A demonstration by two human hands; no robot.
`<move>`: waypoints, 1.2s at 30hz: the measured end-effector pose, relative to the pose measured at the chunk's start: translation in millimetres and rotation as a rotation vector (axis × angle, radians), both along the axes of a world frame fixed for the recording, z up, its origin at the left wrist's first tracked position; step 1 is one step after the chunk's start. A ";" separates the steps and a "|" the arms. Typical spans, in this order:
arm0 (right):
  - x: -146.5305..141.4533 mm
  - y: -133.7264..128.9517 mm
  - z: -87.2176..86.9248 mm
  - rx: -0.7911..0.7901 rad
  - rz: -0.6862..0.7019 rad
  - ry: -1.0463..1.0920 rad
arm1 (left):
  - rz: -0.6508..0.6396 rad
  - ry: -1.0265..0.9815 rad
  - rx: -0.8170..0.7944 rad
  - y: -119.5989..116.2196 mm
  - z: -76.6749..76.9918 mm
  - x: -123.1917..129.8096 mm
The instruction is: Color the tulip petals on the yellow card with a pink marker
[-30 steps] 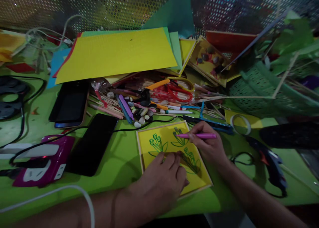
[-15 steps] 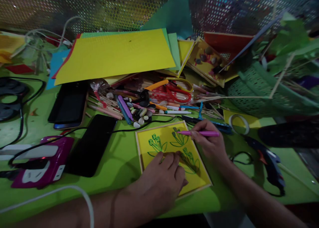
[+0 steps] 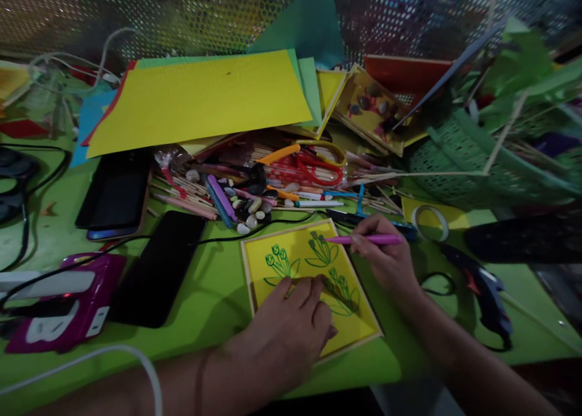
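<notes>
A yellow card (image 3: 350,328) with a thin pale frame lies on the green table, bearing green line drawings of flowers. My left hand (image 3: 295,319) rests on its lower middle, fingers laid over the card and partly hiding a drawing. Between the thumb and fingers of my right hand (image 3: 386,252) is a pink felt-tip pen (image 3: 379,239). The pen's tip is at the upper right flower drawing (image 3: 322,249), whose blossoms look dark. Whether the tip touches the card I cannot tell.
Left lie black phones (image 3: 159,270) and a magenta power strip (image 3: 82,301). Behind the card are scissors (image 3: 321,167), pebbles (image 3: 252,213), sticks and pens, with yellow sheets (image 3: 200,100) above. To the right stand a green basket (image 3: 459,161), a tape roll (image 3: 443,225) and a glue gun (image 3: 486,295).
The whole view has shifted slightly, so things appear a little further left. My right hand with the pen has moved slightly rightward relative to the card; my left hand stays on it.
</notes>
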State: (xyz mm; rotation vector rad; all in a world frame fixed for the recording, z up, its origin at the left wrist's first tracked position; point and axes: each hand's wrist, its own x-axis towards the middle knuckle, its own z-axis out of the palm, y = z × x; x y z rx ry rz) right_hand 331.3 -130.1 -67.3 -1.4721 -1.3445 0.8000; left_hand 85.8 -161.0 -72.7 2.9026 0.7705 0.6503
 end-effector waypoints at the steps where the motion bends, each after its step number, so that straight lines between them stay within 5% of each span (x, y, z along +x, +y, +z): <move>1: -0.1 0.1 1.1 -0.006 0.006 0.003 | 0.002 -0.003 -0.001 -0.1 -0.2 -0.1; 36: -4.8 2.3 10.4 -0.044 -0.017 -0.082 | -0.011 0.039 -0.019 2.1 6.1 -0.4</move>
